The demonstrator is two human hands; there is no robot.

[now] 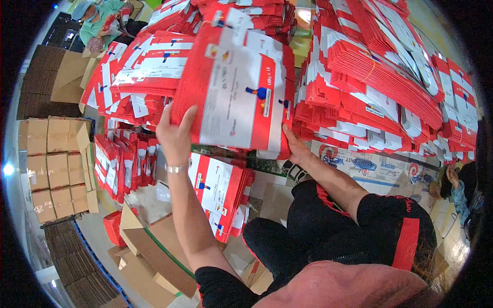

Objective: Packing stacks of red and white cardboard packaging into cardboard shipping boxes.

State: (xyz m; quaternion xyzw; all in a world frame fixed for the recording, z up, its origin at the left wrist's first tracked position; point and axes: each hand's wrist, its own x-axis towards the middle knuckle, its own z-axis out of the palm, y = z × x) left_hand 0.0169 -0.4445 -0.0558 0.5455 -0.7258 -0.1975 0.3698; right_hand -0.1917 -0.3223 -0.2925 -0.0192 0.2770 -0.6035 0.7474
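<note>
Between my two hands is a thick stack of flat red-and-white printed packages (231,97), tilted toward me and slightly blurred. My left hand (176,134) grips its left edge, thumb lying over the front and fingers behind. At the lower right corner, my right hand (297,146) closes on the side, its fingers partly hidden by the stack. Similar bundles (154,66) lie piled to the left of it. High heaps of the same packages (370,77) rise on the right. Below the held stack, more bundles (221,190) lean near my knees.
Closed brown cartons (54,159) are stacked at left, with flattened cardboard (77,267) in front of them. An open carton (159,241) stands by my left forearm. More bundles (123,159) stand beside it. Other people appear at top left (97,25) and the right edge (459,192).
</note>
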